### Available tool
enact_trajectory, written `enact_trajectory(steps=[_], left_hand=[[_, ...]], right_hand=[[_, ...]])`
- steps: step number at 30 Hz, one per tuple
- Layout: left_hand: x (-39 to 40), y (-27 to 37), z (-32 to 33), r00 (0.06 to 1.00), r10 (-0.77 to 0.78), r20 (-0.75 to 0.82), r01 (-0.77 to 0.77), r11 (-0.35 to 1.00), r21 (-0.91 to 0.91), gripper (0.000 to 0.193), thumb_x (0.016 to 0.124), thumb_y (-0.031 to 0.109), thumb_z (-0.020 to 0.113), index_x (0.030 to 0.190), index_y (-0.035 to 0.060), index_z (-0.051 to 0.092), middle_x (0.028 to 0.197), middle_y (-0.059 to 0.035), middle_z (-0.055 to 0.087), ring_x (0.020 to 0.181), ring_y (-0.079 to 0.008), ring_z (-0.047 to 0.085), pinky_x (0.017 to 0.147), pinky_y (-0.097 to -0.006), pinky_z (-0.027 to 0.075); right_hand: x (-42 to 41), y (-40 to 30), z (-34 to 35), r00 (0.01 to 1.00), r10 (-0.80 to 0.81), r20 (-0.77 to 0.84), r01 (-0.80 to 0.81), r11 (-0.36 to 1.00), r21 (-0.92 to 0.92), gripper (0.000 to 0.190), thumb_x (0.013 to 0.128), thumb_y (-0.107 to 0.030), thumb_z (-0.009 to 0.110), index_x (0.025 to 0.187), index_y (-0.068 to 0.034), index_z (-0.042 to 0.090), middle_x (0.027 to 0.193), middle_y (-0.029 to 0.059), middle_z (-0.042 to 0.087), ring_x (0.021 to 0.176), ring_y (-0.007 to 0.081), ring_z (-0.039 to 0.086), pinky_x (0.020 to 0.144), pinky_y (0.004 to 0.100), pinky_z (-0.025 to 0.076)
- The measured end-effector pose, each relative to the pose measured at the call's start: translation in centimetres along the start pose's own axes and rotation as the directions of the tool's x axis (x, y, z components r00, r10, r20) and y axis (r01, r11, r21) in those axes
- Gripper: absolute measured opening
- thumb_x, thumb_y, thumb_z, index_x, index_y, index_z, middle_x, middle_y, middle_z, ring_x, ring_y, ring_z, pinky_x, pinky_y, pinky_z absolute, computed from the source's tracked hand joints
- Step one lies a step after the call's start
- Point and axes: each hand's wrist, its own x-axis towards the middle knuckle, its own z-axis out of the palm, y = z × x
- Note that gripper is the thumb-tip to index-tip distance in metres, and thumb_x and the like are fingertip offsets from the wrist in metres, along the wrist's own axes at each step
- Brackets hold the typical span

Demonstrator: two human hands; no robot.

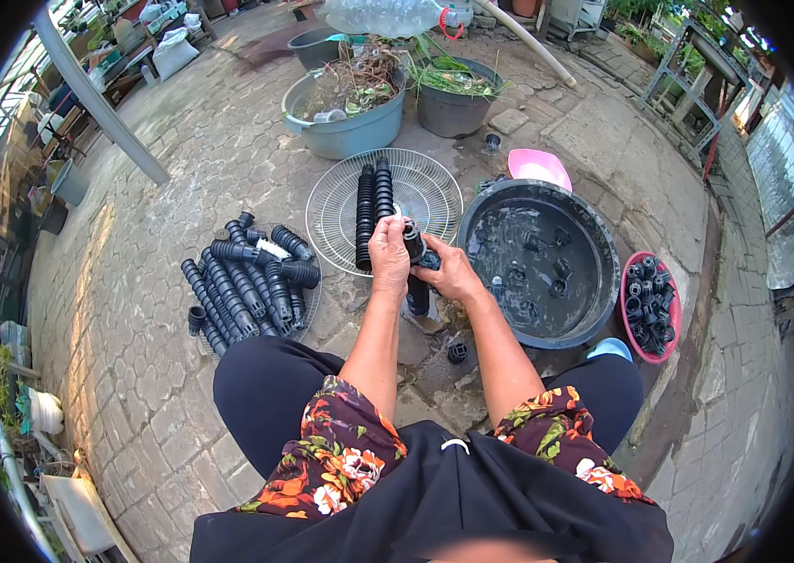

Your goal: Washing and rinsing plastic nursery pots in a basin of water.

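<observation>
In front of me, my left hand [390,257] grips a small black plastic net pot [413,243]. My right hand [450,271] is closed around the pot's other side, with a dark bluish piece [431,260], perhaps a scrubbing pad, under its fingers. Just beyond my hands, two long stacks of nested black net pots [364,211] lie on a round wire rack [432,190]. To the right, several loose pots [518,272] sit in dark water in a large black basin [612,281]. Another dark cylindrical piece [418,299] shows below my hands, partly hidden by them.
More net pot stacks [235,281] are piled on a second wire rack [316,302] at the left. A pink oval basket [676,317] of pots stands far right. Beyond are a pink dish [540,167], a grey-blue tub [362,134] of plant debris and a dark planter [457,112]. One pot [457,352] lies on the paving.
</observation>
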Motion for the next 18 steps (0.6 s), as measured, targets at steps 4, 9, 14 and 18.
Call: enact_trajectory(steps=[4, 9, 14, 18], left_hand=[[0.2, -0.9, -0.1, 0.999, -0.031, 0.013, 0.03, 0.998, 0.055, 0.017, 0.087, 0.021, 0.048, 0.081, 0.0056, 0.055, 0.071, 0.0024, 0.052, 0.065, -0.0044, 0.047, 0.061, -0.0197, 0.04], [0.3, -2.4, 0.6, 0.993, 0.094, -0.073, -0.062, 0.933, 0.355, 0.025, 0.084, 0.023, 0.049, 0.083, -0.0004, 0.058, 0.069, -0.0046, 0.055, 0.061, -0.0145, 0.049, 0.063, -0.027, 0.041], [0.3, -4.0, -0.7, 0.981, 0.062, -0.185, -0.016, 0.97, 0.241, 0.028, 0.086, 0.024, 0.045, 0.078, -0.0002, 0.056, 0.07, -0.0068, 0.056, 0.062, -0.0133, 0.051, 0.059, -0.0275, 0.04], [0.6, -3.7, -1.2, 0.986, 0.136, -0.099, -0.07, 0.865, 0.498, 0.027, 0.082, 0.027, 0.051, 0.077, 0.0013, 0.057, 0.068, -0.0113, 0.058, 0.066, -0.0225, 0.052, 0.063, -0.0334, 0.042]], right_hand=[[0.1, -0.5, 0.2, 0.998, 0.066, 0.015, -0.065, 0.998, -0.018, 0.06, 0.062, -0.019, 0.07, 0.117, -0.007, 0.047, 0.101, 0.0176, 0.058, 0.096, 0.0293, 0.056, 0.082, 0.0348, 0.042], [-0.3, 1.8, 0.4, 0.997, 0.028, -0.066, -0.031, 0.998, -0.056, 0.051, 0.063, -0.018, 0.068, 0.109, -0.002, 0.052, 0.107, 0.0167, 0.056, 0.097, 0.0249, 0.056, 0.082, 0.0321, 0.043], [-0.3, 1.1, 0.1, 0.998, 0.065, -0.023, -0.063, 0.995, 0.074, 0.048, 0.063, -0.017, 0.067, 0.107, -0.001, 0.053, 0.102, 0.0138, 0.059, 0.094, 0.0238, 0.057, 0.082, 0.0301, 0.043], [-0.3, 1.5, 0.1, 0.997, 0.079, 0.023, -0.081, 0.991, 0.106, 0.067, 0.062, -0.02, 0.071, 0.12, -0.004, 0.043, 0.109, 0.0151, 0.055, 0.102, 0.0248, 0.053, 0.088, 0.0319, 0.039]])
